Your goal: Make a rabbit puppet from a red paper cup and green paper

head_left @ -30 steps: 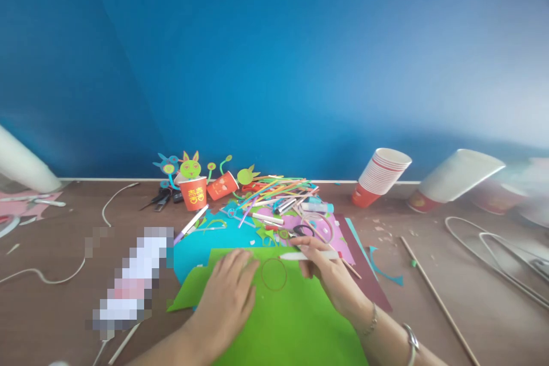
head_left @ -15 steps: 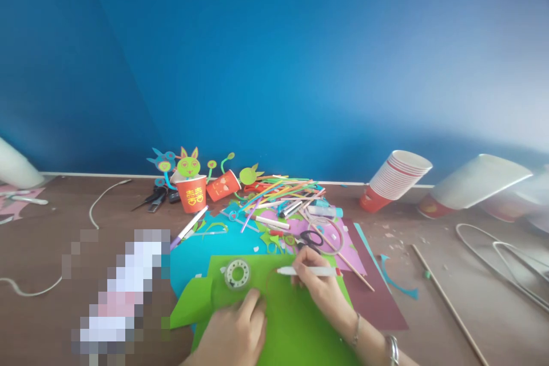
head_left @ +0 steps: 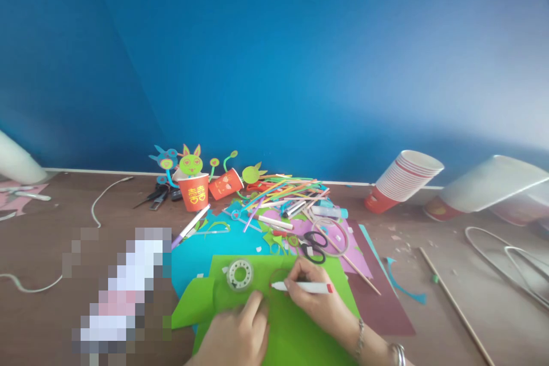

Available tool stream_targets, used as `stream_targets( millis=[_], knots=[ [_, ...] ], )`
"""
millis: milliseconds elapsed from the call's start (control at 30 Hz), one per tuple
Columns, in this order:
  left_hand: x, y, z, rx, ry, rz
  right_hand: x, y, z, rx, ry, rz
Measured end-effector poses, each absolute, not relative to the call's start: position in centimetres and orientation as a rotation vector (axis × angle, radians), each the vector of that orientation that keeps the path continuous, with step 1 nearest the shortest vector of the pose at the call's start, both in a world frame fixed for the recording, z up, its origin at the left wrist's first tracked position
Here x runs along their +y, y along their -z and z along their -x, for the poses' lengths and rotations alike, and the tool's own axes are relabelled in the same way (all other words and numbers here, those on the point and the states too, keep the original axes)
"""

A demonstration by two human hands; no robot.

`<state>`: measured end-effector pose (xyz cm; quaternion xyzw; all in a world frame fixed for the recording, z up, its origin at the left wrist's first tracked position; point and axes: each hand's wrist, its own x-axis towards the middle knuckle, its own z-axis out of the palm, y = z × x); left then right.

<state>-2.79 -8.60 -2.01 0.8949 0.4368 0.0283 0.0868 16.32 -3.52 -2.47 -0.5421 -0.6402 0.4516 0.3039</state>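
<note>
Watching remotely: right hand [head_left: 309, 295], fingers clamped on marker [head_left: 316, 287], over green paper [head_left: 294, 336], near centre; left hand [head_left: 240, 329] on its left, grip I can't tell. Light hold: paper could slip, marker skid.

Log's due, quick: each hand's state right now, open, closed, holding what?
Left hand: on the green paper; can't tell whether open or closed.
Right hand: closed, holding the white marker.

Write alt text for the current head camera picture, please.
A right hand holds a white marker with its tip at green paper, where the left hand rests. A tape roll lies on the sheet; beyond are black-handled scissors and decorated red cups, before a blue wall.
</note>
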Motion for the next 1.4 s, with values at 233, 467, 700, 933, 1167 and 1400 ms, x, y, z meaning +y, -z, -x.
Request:
stream_targets(
  millis=[233,467,700,933,1167,1400],
  knots=[
    [-8.61,1.99,2.8,1.302,-0.164,-2.668,-3.56,2.44,-16.15,-1.703,-1.17,1.424],
    [-8.45,1.86,2.66,1.314,-0.103,-2.673,-3.57,2.58,-16.15,-1.684,-1.164,1.443],
    [-8.63,1.93,2.82,1.311,-0.107,-2.668,-3.53,2.64,-16.19,-1.68,-1.172,1.461],
    [-8.61,1.85,2.84,1.312,-0.139,-2.671,-3.41,2.8,-16.24,-1.61,-1.212,1.453],
    [-8.72,2.24,2.78,1.326,-0.197,-2.656,-3.11,2.52,-16.75,-1.481,-1.333,1.359],
    [-8.77,1.92,2.74,1.329,-0.168,-2.662,-3.43,2.68,-16.33,-1.6,-1.264,1.445]
  ],
)
